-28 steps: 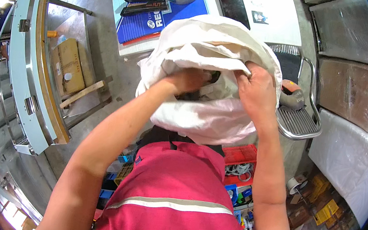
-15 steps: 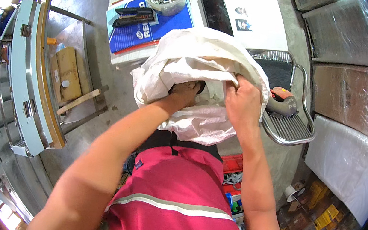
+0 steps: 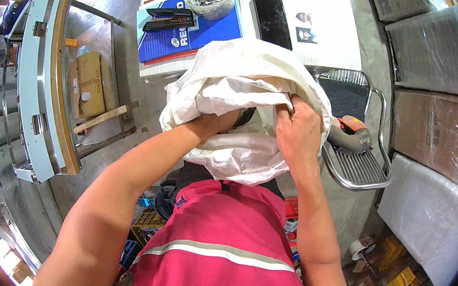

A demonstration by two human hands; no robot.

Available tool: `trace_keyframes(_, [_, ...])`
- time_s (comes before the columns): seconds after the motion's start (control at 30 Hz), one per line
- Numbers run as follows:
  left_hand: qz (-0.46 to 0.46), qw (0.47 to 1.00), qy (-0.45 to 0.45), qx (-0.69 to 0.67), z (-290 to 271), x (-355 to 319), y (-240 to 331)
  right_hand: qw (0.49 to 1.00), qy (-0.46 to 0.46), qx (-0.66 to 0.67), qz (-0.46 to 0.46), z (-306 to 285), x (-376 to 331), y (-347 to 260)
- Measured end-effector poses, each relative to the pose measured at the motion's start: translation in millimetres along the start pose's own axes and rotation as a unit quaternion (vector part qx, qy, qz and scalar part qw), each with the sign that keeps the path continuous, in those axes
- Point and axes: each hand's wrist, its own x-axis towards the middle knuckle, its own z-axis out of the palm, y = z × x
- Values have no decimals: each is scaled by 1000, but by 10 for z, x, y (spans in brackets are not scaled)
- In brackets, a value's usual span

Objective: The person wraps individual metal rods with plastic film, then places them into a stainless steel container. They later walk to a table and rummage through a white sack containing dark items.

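Observation:
A white woven sack (image 3: pixel 251 59) with its mouth rolled back is held in front of my body, at the near edge of the table. My right hand (image 3: pixel 300 126) is closed on the sack's rim, thumb hooked inside the opening. My left hand (image 3: pixel 217 124) reaches past the rim into the sack. Its fingers are hidden by the folds, so their grip does not show. Just beyond it, within the opening, a dark object (image 3: pixel 245 116) is partly visible; its kind is unclear.
On the white table (image 3: pixel 337 24) are a phone (image 3: pixel 273 21), a tub of small metal parts (image 3: pixel 223 10), a black stapler (image 3: pixel 169 19) and blue books (image 3: pixel 215 31). A metal chair (image 3: pixel 361 175) holding a grey neck pillow (image 3: pixel 351 139) stands right. Wrapped boxes (image 3: pixel 434 124) line the right side.
My left hand has gone deeper into the sack and slightly left, so less of it shows. The right hand keeps its hold on the rim. The whole view has shifted slightly.

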Motion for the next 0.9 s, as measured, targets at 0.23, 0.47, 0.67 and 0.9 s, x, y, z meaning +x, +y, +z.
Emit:
trace_keyframes(0.23, [-73,996,46,9,-676,190,-673,999,-12,16,-40,105,129,-89])
trace_keyframes(0.47, [-33,999,23,12,-272,364,-216,1000,-7,0,-4,89,287,-140])
trace_keyframes(0.67, [-6,1000,1,5,-10,297,91,998,26,32,-51,184,272,-117])
trace_keyframes(0.9, [10,1000,-14,-5,16,79,284,1000,-13,24,-12,143,147,-124])
